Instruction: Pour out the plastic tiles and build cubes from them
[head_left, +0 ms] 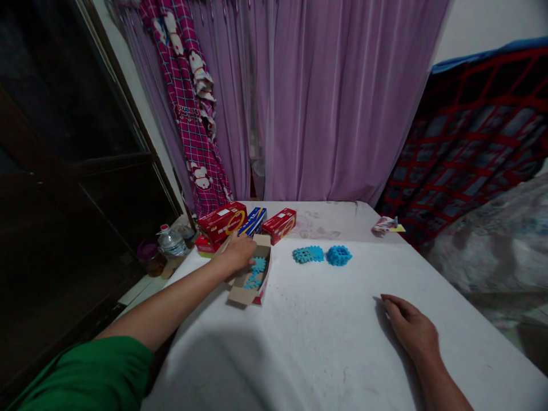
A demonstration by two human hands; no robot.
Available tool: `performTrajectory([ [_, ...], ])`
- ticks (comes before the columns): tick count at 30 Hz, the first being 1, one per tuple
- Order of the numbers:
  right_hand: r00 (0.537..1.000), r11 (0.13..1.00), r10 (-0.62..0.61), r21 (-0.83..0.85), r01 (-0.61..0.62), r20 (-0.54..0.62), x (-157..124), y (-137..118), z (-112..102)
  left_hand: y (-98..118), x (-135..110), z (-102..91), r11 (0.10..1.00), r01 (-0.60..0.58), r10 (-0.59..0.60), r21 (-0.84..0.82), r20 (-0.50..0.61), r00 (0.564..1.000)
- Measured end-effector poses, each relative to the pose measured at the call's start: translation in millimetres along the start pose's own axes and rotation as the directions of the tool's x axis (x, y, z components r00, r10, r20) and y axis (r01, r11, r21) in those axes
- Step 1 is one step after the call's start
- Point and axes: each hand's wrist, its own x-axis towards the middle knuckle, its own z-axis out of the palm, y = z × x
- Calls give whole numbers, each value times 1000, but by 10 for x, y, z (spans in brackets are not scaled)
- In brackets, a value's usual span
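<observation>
My left hand (pixel 240 254) reaches into an open cardboard box (pixel 250 285) at the table's left side, fingers curled down among blue plastic pieces (pixel 256 273) inside it. Whether it grips a piece is hidden. My right hand (pixel 409 325) lies palm down on the white table (pixel 325 331), fingers loosely bent, holding nothing. Two blue assemblies sit further back: a flat teal one (pixel 308 254) and a rounder blue one (pixel 339 255).
Red boxes (pixel 223 222) (pixel 280 224) and a blue box (pixel 253 221) stand at the table's far left. A small wrapper (pixel 387 224) lies at the far right. A water bottle (pixel 171 241) and jar stand left of the table. Purple curtains hang behind.
</observation>
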Motion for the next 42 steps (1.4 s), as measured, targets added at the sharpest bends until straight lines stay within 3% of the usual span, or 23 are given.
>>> performTrajectory([
  [4, 999, 999, -34, -4, 34, -24, 6, 6, 6, 89, -1, -98, 999, -26, 21, -45, -111, 994],
  [9, 1000, 1000, -14, 12, 14, -11, -16, -20, -3, 577, 431, -156, 975, -143, 118, -169, -148, 982],
  [12, 999, 999, -26, 42, 26, -22, -18, -5, 7, 888, 790, -50, 962, -61, 59, -266, -17, 998],
  [15, 999, 997, -32, 71, 34, -30, -15, 5, 19, 1073, 1068, 126, 953, -6, 16, -303, 31, 999],
  [19, 999, 996, -29, 84, 32, -33, -22, -32, 20, 1136, 1263, 320, 948, 38, -6, -317, 100, 995],
  [24, 999, 996, -33, 84, 36, -38, -20, -69, 28, 1103, 1318, 367, 956, 46, 4, -290, 168, 986],
  [29, 998, 995, -51, 88, 55, -47, -14, -70, 31, 1062, 1286, 247, 962, 58, -17, -268, 152, 988],
  [33, 999, 995, -29, 94, 30, -19, -27, -92, 7, 929, 1116, 15, 960, 35, -9, -278, 96, 995],
  [38, 1000, 997, -14, 82, 14, 3, -21, -71, -2, 403, 532, -238, 953, -40, 32, -300, -32, 999],
  [42, 1000, 999, -14, 51, 14, 17, -2, -34, 3, -25, 10, -178, 958, -47, 43, -281, -19, 999],
])
